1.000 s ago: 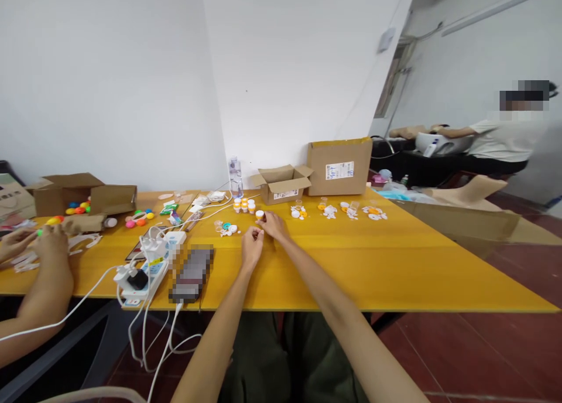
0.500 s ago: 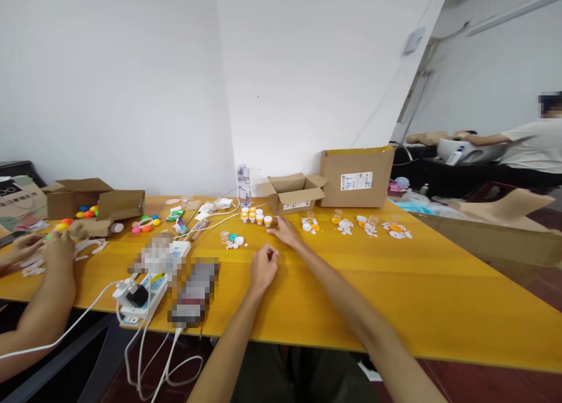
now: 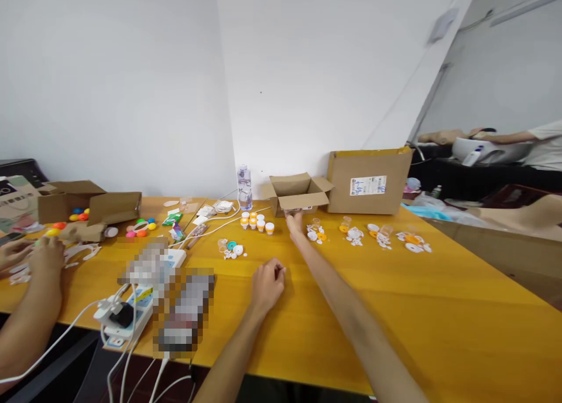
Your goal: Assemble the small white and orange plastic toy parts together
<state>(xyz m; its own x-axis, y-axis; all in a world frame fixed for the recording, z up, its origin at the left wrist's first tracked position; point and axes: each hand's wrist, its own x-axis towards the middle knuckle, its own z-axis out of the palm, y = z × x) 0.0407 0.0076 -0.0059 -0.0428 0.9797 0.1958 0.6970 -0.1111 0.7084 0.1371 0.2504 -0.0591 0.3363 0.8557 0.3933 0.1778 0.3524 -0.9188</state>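
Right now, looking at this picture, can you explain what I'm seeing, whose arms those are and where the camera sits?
The camera sits on a person's head, looking forward and down, so the two bare arms from the bottom edge are that person's own. The left hand rests loosely curled on the yellow table, holding nothing visible. The right hand reaches out beside a row of small capped vials, just before a small open box. More white and orange parts lie to the right. A power strip with cables lies on the left, where another person's hands work.
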